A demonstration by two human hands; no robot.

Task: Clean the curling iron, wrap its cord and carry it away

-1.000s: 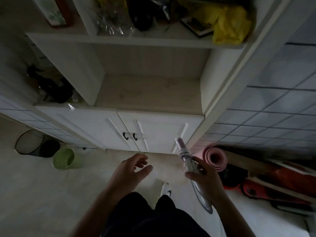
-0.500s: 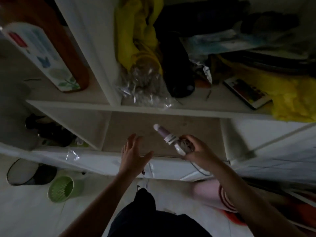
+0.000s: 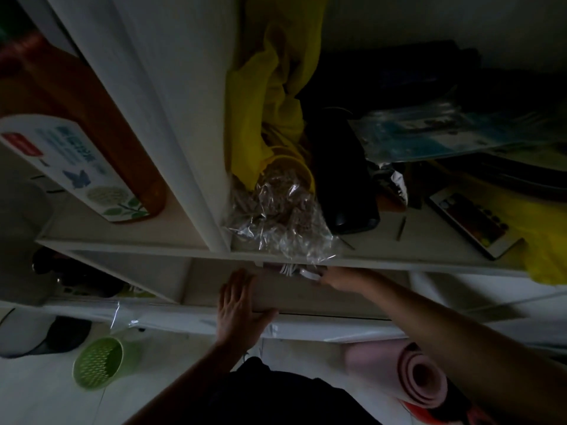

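A green basket (image 3: 98,361) stands on the floor, below the shelf board (image 3: 122,246) and to its left. The left hand (image 3: 239,305) is under the board, in front of the open compartment, its grip spread and fingers straight. Just beneath the board's front edge sits the iron (image 3: 290,269), partly hidden, with the right hand (image 3: 333,278) holding it, grip wrapped round its near end. A pink mat (image 3: 420,378) lies below the board, far right.

No writing can be read. The white label (image 3: 70,167) on the orange bottle (image 3: 92,118), up and well left of where the right hand (image 3: 334,277) grips the curling iron (image 3: 294,270), carries blue characters and a red patch, all too blurred.
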